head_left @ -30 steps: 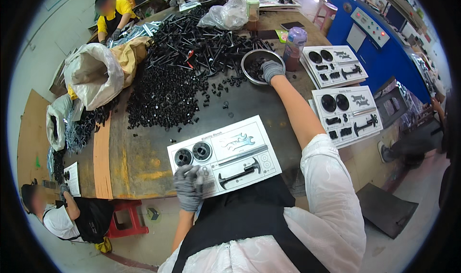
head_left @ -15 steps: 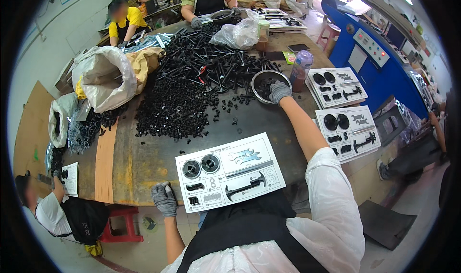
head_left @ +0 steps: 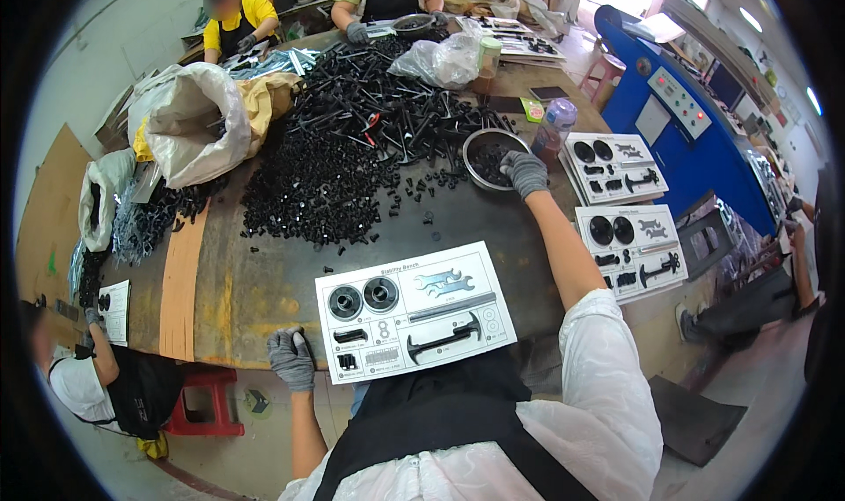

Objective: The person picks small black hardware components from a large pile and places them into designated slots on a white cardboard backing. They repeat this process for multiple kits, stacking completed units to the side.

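Observation:
My right hand (head_left: 525, 173), in a grey glove, is at the right rim of a metal bowl (head_left: 469, 168) with small dark parts inside. Its fingers are drawn together over those parts; whatever they pinch is hidden. My left hand (head_left: 291, 358), also gloved, is curled closed at the table's near edge, left of a white card (head_left: 400, 335). A small dark bit shows by its fingers, too unclear to name. On the card are two black round discs, two silver wrenches, a silver rod, a black T-shaped handle and small black pieces.
A big heap of black bolts and handles (head_left: 387, 105) covers the table's (head_left: 282, 281) middle. White sacks (head_left: 207, 140) stand left. Stacked cards (head_left: 629, 246), a drink bottle (head_left: 554, 127) and a blue machine (head_left: 651, 78) are right. Co-workers sit at the far side and left.
My right hand has drawn back slightly toward the bowl's right rim, uncovering more of the dark parts. My left hand stays closed by the table edge. The view has shifted a little.

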Demonstrator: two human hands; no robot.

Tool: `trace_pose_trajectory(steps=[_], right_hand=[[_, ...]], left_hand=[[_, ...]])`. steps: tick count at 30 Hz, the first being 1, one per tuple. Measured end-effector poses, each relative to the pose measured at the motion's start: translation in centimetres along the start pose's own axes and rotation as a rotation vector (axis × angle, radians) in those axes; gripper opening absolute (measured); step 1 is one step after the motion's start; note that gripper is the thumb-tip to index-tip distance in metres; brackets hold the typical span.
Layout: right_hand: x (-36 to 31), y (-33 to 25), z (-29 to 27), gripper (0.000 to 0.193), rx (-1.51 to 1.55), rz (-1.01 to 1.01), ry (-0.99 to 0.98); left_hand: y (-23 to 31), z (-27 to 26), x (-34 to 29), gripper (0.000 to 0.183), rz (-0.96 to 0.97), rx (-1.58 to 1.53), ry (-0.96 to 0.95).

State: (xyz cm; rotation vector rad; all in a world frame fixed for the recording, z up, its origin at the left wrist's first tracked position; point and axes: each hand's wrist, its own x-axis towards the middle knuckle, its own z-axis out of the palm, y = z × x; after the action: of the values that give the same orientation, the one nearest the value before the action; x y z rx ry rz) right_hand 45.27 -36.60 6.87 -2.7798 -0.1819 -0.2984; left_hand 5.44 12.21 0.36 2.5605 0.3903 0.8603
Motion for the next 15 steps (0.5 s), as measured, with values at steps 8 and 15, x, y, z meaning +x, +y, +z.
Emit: trace_pose_trajectory(steps=[8, 15], right_hand=[[-3.9, 1.5, -0.3, 0.018, 0.774, 0.168, 0.095], [-1.9, -2.4, -3.0, 0.035, 0.166, 0.130, 0.004]], left_hand=[[0.0, 0.6, -0.1, 0.021, -0.004, 0.012, -0.036], [-0.1, -0.2, -0.6, 0.019, -0.018, 0.013, -0.037]])
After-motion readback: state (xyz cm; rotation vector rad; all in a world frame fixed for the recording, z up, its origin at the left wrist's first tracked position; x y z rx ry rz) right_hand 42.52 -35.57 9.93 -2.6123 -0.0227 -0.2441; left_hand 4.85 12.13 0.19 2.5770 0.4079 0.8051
